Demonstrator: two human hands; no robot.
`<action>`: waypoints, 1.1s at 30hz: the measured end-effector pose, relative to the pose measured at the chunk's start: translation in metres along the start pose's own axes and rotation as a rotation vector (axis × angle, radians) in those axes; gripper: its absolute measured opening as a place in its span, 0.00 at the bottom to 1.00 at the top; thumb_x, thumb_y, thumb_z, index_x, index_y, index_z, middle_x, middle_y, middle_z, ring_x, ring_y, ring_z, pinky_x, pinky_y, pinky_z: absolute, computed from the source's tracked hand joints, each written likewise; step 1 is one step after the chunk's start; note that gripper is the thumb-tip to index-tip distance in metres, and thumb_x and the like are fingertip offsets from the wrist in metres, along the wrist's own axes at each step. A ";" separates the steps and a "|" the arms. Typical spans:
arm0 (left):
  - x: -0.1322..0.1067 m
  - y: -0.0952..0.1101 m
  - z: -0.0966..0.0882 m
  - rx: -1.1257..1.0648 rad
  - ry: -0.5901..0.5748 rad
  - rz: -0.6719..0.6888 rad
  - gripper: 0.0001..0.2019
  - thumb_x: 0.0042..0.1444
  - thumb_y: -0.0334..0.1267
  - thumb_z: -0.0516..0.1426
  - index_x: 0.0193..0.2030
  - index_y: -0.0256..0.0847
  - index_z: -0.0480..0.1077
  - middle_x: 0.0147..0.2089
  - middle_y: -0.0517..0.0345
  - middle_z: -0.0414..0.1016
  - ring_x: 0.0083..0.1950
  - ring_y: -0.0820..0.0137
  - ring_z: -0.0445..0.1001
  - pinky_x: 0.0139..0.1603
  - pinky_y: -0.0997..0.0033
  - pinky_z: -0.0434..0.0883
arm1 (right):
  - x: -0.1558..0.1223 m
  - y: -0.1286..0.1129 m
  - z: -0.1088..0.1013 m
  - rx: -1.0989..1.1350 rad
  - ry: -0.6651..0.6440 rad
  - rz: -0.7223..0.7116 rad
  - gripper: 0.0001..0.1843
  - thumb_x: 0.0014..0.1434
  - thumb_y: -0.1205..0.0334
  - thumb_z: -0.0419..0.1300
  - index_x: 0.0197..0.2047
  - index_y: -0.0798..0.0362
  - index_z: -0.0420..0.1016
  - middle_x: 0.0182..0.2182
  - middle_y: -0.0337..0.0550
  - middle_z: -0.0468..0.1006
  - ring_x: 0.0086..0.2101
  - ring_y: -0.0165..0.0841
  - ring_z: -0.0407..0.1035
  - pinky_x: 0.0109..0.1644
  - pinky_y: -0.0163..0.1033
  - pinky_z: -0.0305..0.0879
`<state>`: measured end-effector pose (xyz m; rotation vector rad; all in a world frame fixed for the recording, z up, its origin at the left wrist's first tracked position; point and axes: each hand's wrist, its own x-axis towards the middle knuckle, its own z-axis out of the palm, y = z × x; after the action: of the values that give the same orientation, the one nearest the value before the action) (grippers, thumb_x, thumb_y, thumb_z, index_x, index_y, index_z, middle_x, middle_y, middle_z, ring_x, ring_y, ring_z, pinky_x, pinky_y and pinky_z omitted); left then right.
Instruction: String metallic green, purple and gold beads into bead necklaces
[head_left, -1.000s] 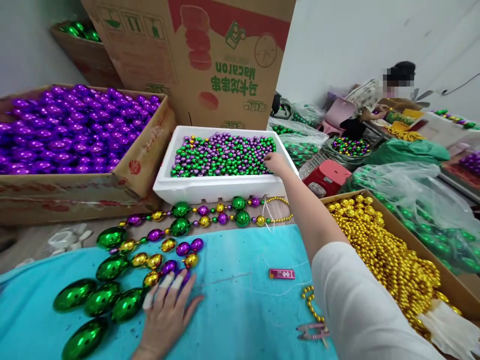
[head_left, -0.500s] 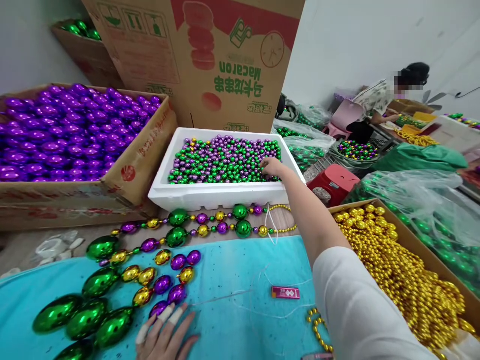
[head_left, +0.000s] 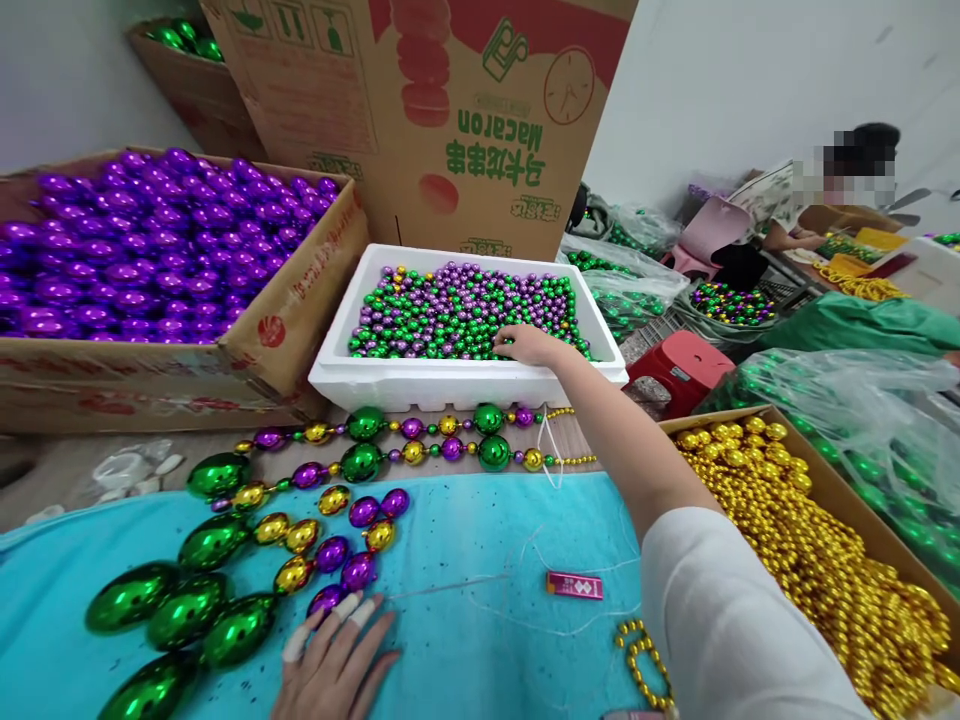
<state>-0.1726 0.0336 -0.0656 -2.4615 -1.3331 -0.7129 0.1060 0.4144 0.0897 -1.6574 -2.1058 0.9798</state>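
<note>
My right hand reaches into a white foam box filled with small green, purple and gold beads; its fingers are curled down among the beads near the box's front edge. My left hand lies flat on the turquoise cloth, fingers spread, two fingertips wrapped in white tape, touching the end of a string of purple and gold beads. Large green oval beads lie just left of it. A finished strand of mixed beads runs along the foam box's front.
A cardboard box of purple oval beads stands at left, a tall printed carton behind. At right sits a box of gold bead strings. A small red packet and loose thread lie on the cloth. Another person works far right.
My right hand has slid leftward along the front of the foam box, through the beads. The left hand stays flat on the cloth; the view has shifted slightly.
</note>
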 end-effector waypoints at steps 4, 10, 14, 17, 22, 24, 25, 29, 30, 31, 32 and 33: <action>-0.001 0.000 -0.002 -0.027 -0.021 -0.019 0.12 0.58 0.45 0.60 0.48 0.47 0.76 0.47 0.58 0.81 0.51 0.64 0.74 0.73 0.60 0.45 | 0.005 0.005 -0.009 0.254 -0.034 0.115 0.07 0.48 0.72 0.69 0.26 0.54 0.75 0.24 0.38 0.76 0.27 0.29 0.67 0.34 0.34 0.64; 0.005 0.012 0.000 -0.109 0.066 -0.129 0.11 0.63 0.44 0.56 0.46 0.45 0.76 0.45 0.57 0.82 0.49 0.64 0.74 0.71 0.60 0.49 | 0.011 0.009 -0.023 0.747 0.073 0.283 0.08 0.65 0.65 0.53 0.33 0.54 0.66 0.24 0.40 0.72 0.22 0.25 0.66 0.17 0.26 0.50; 0.006 0.022 0.004 -0.150 0.124 -0.223 0.12 0.66 0.42 0.51 0.44 0.43 0.75 0.43 0.54 0.82 0.48 0.63 0.74 0.68 0.57 0.54 | 0.009 0.008 -0.026 0.964 0.132 0.321 0.11 0.68 0.61 0.50 0.33 0.53 0.63 0.24 0.39 0.70 0.22 0.25 0.67 0.14 0.24 0.50; 0.004 0.026 0.005 -0.166 0.109 -0.230 0.11 0.65 0.43 0.53 0.46 0.44 0.75 0.43 0.55 0.82 0.48 0.62 0.74 0.67 0.55 0.55 | 0.003 0.003 -0.029 1.065 0.144 0.312 0.12 0.69 0.58 0.49 0.34 0.53 0.64 0.24 0.40 0.70 0.22 0.25 0.68 0.13 0.23 0.50; 0.007 0.026 0.002 -0.183 0.165 -0.285 0.11 0.65 0.43 0.53 0.44 0.46 0.75 0.43 0.54 0.81 0.49 0.61 0.75 0.66 0.53 0.55 | -0.024 -0.019 -0.034 1.275 0.069 0.170 0.09 0.67 0.60 0.52 0.38 0.54 0.68 0.26 0.40 0.73 0.24 0.24 0.68 0.12 0.21 0.50; 0.009 0.022 -0.001 -0.148 0.154 -0.222 0.10 0.64 0.43 0.54 0.44 0.45 0.75 0.42 0.54 0.82 0.48 0.61 0.75 0.67 0.53 0.53 | -0.044 -0.029 -0.029 1.298 0.013 0.100 0.07 0.66 0.62 0.53 0.40 0.55 0.71 0.28 0.41 0.74 0.25 0.24 0.69 0.13 0.21 0.49; 0.010 0.020 -0.003 -0.132 0.139 -0.198 0.09 0.64 0.42 0.54 0.44 0.45 0.75 0.41 0.55 0.82 0.47 0.61 0.75 0.67 0.53 0.53 | -0.055 -0.033 -0.023 1.271 -0.005 0.090 0.07 0.65 0.64 0.54 0.41 0.55 0.72 0.29 0.41 0.74 0.25 0.23 0.69 0.13 0.21 0.48; 0.011 0.018 -0.009 -0.080 0.058 -0.184 0.07 0.62 0.38 0.56 0.45 0.44 0.74 0.42 0.54 0.81 0.49 0.59 0.74 0.64 0.51 0.54 | -0.102 -0.035 0.025 1.088 -0.147 0.172 0.07 0.59 0.69 0.59 0.42 0.55 0.73 0.30 0.41 0.75 0.23 0.23 0.68 0.13 0.23 0.46; 0.011 0.018 -0.009 -0.067 0.037 -0.181 0.07 0.61 0.38 0.58 0.45 0.44 0.74 0.42 0.54 0.81 0.50 0.59 0.74 0.64 0.51 0.54 | -0.114 -0.032 0.043 1.022 -0.202 0.193 0.08 0.58 0.69 0.59 0.42 0.55 0.73 0.31 0.41 0.75 0.23 0.23 0.68 0.13 0.24 0.46; 0.010 0.019 -0.009 -0.056 0.031 -0.172 0.07 0.61 0.38 0.59 0.45 0.44 0.74 0.42 0.54 0.81 0.51 0.59 0.73 0.64 0.51 0.54 | -0.124 -0.029 0.062 0.936 -0.246 0.206 0.09 0.58 0.68 0.60 0.43 0.54 0.73 0.32 0.41 0.76 0.23 0.24 0.68 0.14 0.25 0.47; 0.009 0.019 -0.009 -0.052 0.018 -0.169 0.07 0.60 0.39 0.59 0.44 0.44 0.74 0.43 0.54 0.81 0.51 0.59 0.73 0.64 0.51 0.54 | -0.135 -0.024 0.082 0.824 -0.273 0.208 0.09 0.58 0.67 0.60 0.44 0.53 0.74 0.32 0.41 0.76 0.23 0.25 0.68 0.15 0.26 0.50; 0.008 0.020 -0.009 -0.051 0.002 -0.166 0.06 0.60 0.39 0.60 0.43 0.44 0.74 0.43 0.54 0.81 0.51 0.59 0.73 0.64 0.51 0.54 | -0.144 -0.020 0.103 0.690 -0.273 0.192 0.10 0.58 0.66 0.61 0.44 0.53 0.74 0.33 0.41 0.76 0.23 0.25 0.69 0.17 0.27 0.54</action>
<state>-0.1550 0.0249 -0.0539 -2.4083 -1.5505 -0.7957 0.0725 0.2431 0.0543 -1.4223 -1.4787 1.8225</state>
